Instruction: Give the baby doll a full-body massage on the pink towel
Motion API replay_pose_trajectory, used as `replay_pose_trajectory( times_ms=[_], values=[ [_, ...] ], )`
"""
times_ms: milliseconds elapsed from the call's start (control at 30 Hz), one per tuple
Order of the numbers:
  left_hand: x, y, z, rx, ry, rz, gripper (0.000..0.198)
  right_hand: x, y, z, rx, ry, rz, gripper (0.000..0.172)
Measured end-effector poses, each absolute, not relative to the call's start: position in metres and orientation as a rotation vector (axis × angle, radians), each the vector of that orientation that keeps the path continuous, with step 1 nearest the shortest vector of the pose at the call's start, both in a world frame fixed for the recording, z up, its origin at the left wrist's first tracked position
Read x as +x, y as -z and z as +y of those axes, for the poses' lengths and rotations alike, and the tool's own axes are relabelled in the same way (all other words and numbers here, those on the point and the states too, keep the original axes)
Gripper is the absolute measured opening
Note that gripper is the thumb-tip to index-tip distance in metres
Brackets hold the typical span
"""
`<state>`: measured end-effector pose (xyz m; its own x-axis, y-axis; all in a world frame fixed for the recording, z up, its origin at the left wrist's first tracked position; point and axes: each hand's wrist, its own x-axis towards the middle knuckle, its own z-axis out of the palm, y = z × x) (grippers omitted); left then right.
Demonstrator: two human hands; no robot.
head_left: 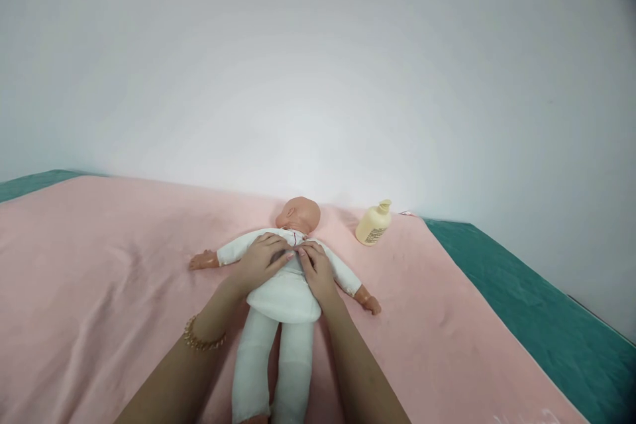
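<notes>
A baby doll (pixel 287 291) in white clothes lies on its back on a pink blanket (pixel 99 265), arms spread, bald head toward the wall. My left hand (pixel 262 258) lies flat on the doll's chest on the left side, fingers stretched out. My right hand (pixel 316 267) rests on the chest on the right side, fingers also flat. The fingertips of both hands meet near the middle of the chest, just below the neck. Neither hand holds anything. A gold bracelet (pixel 201 340) sits on my left wrist.
A cream pump bottle (pixel 373 223) lies tilted on the blanket to the right of the doll's head. Green bedding (pixel 536 305) shows beyond the blanket's right edge and at the far left. A plain white wall rises behind.
</notes>
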<state>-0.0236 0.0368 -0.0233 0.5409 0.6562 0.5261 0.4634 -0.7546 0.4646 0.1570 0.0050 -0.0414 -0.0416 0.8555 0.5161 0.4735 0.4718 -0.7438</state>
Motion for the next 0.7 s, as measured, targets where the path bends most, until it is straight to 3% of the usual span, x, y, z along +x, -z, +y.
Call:
replay_pose_trajectory(
  times_ms=[700],
  values=[
    [-0.0213,0.0306,0.0367,2.501,-1.036,1.004,0.03,0.1589,0.0452,0.0066,-1.205,-0.385,-1.743,0.029]
  ],
)
